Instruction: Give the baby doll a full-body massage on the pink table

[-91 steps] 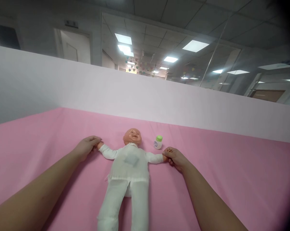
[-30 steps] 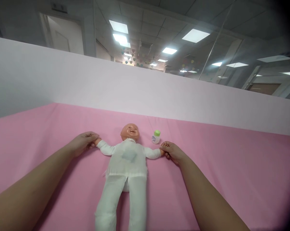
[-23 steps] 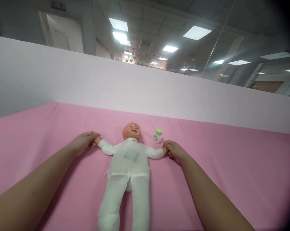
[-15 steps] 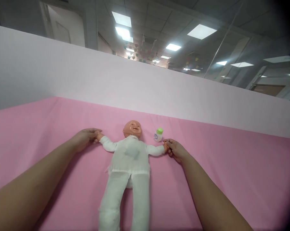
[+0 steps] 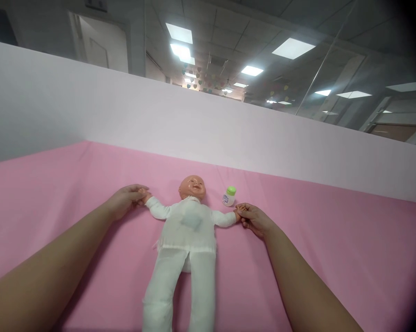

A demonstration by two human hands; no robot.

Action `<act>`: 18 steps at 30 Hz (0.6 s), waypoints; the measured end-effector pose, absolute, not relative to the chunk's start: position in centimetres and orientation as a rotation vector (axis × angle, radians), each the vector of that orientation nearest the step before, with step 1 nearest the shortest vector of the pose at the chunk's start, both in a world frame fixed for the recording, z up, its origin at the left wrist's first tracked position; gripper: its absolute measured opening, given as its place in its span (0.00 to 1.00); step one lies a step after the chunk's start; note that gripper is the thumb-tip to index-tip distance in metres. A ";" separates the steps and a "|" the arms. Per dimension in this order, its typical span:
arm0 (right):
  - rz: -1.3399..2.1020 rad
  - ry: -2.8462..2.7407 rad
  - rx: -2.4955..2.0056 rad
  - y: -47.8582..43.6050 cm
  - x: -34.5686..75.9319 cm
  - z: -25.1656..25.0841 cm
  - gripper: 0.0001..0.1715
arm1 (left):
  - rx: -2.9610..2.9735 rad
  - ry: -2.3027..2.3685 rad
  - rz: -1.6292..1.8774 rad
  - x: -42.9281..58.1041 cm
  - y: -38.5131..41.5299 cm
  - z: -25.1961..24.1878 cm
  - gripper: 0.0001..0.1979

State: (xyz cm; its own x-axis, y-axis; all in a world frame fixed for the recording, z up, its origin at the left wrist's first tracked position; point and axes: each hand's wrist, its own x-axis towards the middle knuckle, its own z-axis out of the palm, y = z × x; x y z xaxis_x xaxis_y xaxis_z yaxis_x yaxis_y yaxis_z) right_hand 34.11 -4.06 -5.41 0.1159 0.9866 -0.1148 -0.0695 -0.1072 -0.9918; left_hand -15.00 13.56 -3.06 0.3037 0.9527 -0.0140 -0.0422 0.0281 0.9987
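Observation:
A baby doll [image 5: 191, 226] in a white cloth body lies face up on the pink sheet [image 5: 256, 276], head toward the wall and arms stretched out sideways. My left hand [image 5: 126, 200] is closed around the doll's hand at the left of the view. On the other side, my right hand [image 5: 254, 219] pinches the doll's other hand between thumb and fingers. Just beyond that hand, beside the doll's head, stands a small clear bottle [image 5: 229, 197] with a green cap; neither of my hands touches it. The doll's feet are cut off by the lower edge.
A low white wall [image 5: 194, 124] runs along the back and left of the pink surface. Above it, glass panels [image 5: 332, 60] show a room with ceiling lights and a pale door [image 5: 104, 46] at the left.
The view has shifted slightly, so everything sits a little lower and further right. Both hands still hold the doll's hands; the doll's pose looks nearly the same.

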 end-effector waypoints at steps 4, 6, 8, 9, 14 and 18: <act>1.145 -1.035 -1.383 -3.8 33.7 -5.6 0.21 | 1.319 1.021 0.990 -14.6 13.3 -2.8 0.22; 1.096 -1.043 -1.431 -3.8 33.3 -5.5 0.22 | 1.333 1.040 1.001 -14.4 13.1 -2.7 0.22; 1.066 -1.047 -1.457 -3.8 33.0 -5.3 0.23 | 1.344 1.047 1.010 -14.2 13.1 -2.6 0.21; 1.056 -1.045 -1.465 -3.8 32.8 -5.2 0.23 | 1.346 1.047 1.011 -14.1 13.1 -2.6 0.21; 1.025 -1.018 -1.467 -4.0 32.5 -5.0 0.24 | 1.332 1.054 0.995 -14.3 13.3 -2.9 0.22; 1.021 -0.981 -1.462 -4.0 32.7 -5.2 0.20 | 1.281 1.045 1.009 -14.7 13.8 -3.2 0.25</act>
